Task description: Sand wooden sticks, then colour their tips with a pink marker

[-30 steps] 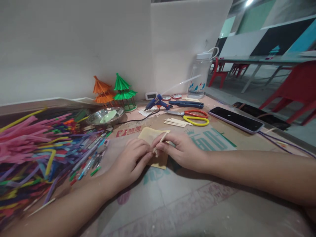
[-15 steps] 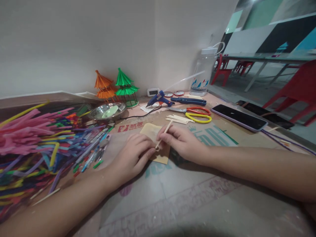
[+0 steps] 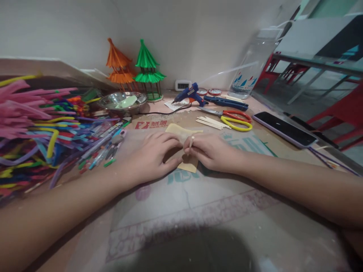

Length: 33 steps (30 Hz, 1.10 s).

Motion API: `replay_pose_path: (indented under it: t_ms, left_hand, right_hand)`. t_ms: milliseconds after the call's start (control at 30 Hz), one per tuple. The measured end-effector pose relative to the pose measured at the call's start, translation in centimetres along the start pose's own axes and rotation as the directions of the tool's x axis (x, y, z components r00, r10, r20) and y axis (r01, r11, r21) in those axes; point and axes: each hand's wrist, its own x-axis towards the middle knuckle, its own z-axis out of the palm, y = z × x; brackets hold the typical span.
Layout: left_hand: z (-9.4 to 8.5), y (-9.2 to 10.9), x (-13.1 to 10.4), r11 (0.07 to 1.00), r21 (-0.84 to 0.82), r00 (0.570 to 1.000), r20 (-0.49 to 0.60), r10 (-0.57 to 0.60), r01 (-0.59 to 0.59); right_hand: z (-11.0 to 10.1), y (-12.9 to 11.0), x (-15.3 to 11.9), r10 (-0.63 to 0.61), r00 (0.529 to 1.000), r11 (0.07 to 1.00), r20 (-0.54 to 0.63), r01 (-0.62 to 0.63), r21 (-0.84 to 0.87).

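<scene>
Right hand [image 3: 211, 150]: fingers gripping wooden stick [image 3: 192, 141] over yellow sheet [image 3: 173, 129]. Left hand [image 3: 157, 155]: fingers parted. Green model pagoda [image 3: 149, 76]: table's [image 3: 259, 104] back edge.

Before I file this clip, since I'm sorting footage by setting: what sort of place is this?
Probably a craft workshop, judging by the glue gun, scissors and heap of coloured strips.

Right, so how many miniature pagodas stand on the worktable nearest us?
2: the orange pagoda stands behind the metal bowl, and the green pagoda stands just right of the orange one. I see no others there, though some could be hidden.
</scene>
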Motion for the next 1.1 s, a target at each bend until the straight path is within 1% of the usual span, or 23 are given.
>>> replay_pose_path:
  t_ms: [33,100,200,267,333,467,567,667,733,800,867,967,1033,1100]
  left_hand:
    - [-0.03,0.0,0.02,1.0,0.006,1.0,0.006,-0.002,0.002]
    - [-0.08,0.01,0.07,1.0,0.013,1.0,0.016,0.002,-0.002]
    - [-0.14,0.05,0.11,1.0,0.011,1.0,0.013,0.024,-0.024]
    - [-0.14,0.06,0.12,1.0,0.008,1.0,0.01,0.02,-0.02]
    - [-0.1,0.03,0.11,1.0,0.009,1.0,0.017,0.011,-0.011]
    - [0.0,-0.05,0.06,1.0,0.005,0.999,0.022,0.024,-0.024]
    - [0.05,-0.11,0.01,1.0,-0.004,1.0,0.005,0.005,-0.005]
    - [0.07,-0.12,-0.02,1.0,-0.013,1.0,0.019,-0.005,0.005]
    - [0.11,-0.12,-0.03,1.0,-0.01,1.0,0.026,0.002,-0.002]
    - [0.19,-0.13,-0.05,1.0,-0.004,1.0,0.012,-0.001,0.001]
    - [0.29,-0.16,-0.07,1.0,-0.004,1.0,-0.005,-0.001,0.001]
    - [0.41,-0.2,-0.08,1.0,-0.013,1.0,-0.014,0.012,-0.012]
    - [0.43,-0.19,-0.08,1.0,-0.011,1.0,-0.02,0.015,-0.015]
    - [0.41,-0.14,-0.06,1.0,-0.01,1.0,-0.025,0.008,-0.009]
  right_hand:
    - [0.02,0.01,-0.03,0.013,1.0,1.0,0.003,-0.013,-0.025]
    - [0.01,-0.08,-0.08,0.04,0.999,0.999,0.023,-0.039,-0.022]
    - [-0.01,-0.28,-0.02,0.017,0.998,1.0,0.056,-0.018,0.014]
    - [-0.01,-0.31,0.08,-0.005,0.999,1.0,0.04,0.005,-0.006]
    - [-0.01,-0.26,0.12,0.005,1.0,1.0,0.023,-0.004,-0.025]
    - [-0.06,-0.19,-0.02,-0.003,0.999,1.0,0.032,0.003,0.001]
    - [-0.2,-0.33,-0.17,-0.026,0.999,0.999,0.018,0.027,-0.03]
    - [-0.29,-0.54,-0.29,-0.018,0.999,1.0,0.042,0.019,-0.02]
    - [-0.26,-0.53,-0.29,-0.041,0.998,0.999,0.051,0.043,-0.032]
    - [-0.2,-0.41,-0.25,-0.06,0.998,0.996,0.027,0.061,-0.067]
    - [-0.15,-0.3,-0.22,-0.048,0.999,0.996,0.008,0.049,-0.071]
    - [-0.14,-0.35,-0.25,-0.065,0.998,0.997,0.024,0.066,-0.048]
    - [-0.17,-0.46,-0.28,-0.096,0.995,0.992,0.029,0.098,-0.076]
    - [-0.18,-0.53,-0.3,-0.089,0.996,0.991,0.015,0.09,-0.102]
